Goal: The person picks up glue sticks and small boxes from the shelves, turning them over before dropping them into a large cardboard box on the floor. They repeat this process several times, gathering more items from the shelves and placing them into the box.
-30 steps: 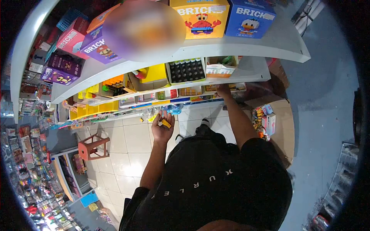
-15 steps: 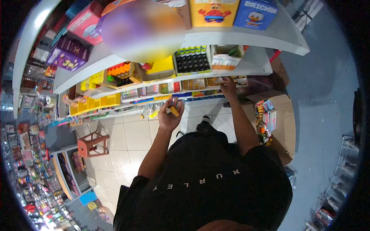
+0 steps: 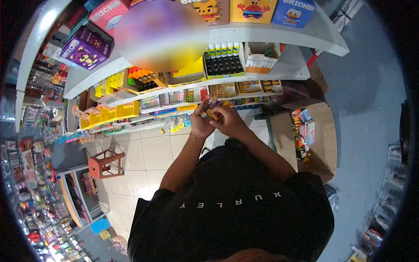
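Note:
My left hand (image 3: 200, 124) is palm up in front of the shelf, with small yellow-orange block-shaped items (image 3: 212, 115) held at its fingers. My right hand (image 3: 232, 123) meets it there, its thumb and fingers pinched on the same items; their exact kind is too small to make out. Just beyond both hands, a low shelf carries shallow open boxes of similar yellow items: one box (image 3: 223, 91) straight ahead, another box (image 3: 248, 87) to its right and a third box (image 3: 272, 87) at the end.
Above stand a tray of dark-capped bottles (image 3: 223, 66) and a white-and-orange carton (image 3: 262, 61). An open cardboard box (image 3: 322, 139) with mixed packets is on the right. A reddish-brown stool (image 3: 104, 163) stands on the tiles at left. The upper shelf edge (image 3: 279, 39) juts out overhead.
My right hand has come back from the right-hand shelf boxes to my left hand and now pinches at the yellow items. My left hand has shifted slightly right.

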### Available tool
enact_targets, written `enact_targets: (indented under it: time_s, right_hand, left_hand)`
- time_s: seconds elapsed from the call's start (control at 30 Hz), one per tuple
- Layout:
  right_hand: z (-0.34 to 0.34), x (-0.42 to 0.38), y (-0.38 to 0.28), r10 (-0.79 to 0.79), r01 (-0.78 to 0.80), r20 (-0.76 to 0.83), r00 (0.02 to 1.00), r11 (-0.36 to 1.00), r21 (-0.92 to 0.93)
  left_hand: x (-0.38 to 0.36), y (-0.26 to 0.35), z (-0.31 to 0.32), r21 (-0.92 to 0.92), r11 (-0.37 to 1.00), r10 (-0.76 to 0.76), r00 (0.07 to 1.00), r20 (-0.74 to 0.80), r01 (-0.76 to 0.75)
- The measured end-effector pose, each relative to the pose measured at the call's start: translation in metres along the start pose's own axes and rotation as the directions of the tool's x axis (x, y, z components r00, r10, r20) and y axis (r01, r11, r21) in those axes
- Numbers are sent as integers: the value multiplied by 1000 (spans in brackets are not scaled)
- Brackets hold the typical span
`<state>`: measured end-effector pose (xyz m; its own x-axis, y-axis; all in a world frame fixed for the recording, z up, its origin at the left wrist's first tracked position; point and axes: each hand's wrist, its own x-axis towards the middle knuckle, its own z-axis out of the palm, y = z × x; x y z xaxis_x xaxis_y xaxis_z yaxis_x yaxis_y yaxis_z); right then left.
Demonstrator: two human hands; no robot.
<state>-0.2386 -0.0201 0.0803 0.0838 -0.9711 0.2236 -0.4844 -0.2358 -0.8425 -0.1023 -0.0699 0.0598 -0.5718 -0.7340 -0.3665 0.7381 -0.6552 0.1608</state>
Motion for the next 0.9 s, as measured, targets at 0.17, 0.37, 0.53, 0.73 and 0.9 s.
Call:
enact_targets:
  time_s: [0.17,0.37,0.53,0.73,0.9]
  right_hand:
    - [-2,-18,28,283,-314,171,944,930,191]
    - [8,-88,150,450,-443,107,887,893,-79]
    - [-55,-98,272,576,-582,-176,799,813,17]
    - [-174,-56,329,244,-469,-498,832,788,-399]
    - [-207,-31,371,577,-746,-475,665,478,-464]
  left_hand:
    - [5,0,-53,102,995,9,1000,-12,-8]
    - [-23,4,-108,23,1000,10,931,-364,-2]
    - [-35,0,-114,10,1000,6,899,-438,-2]
    - [-20,-15,-95,42,999,27,880,-475,-8]
    - [-6,-24,-86,62,998,32,903,-428,-6]
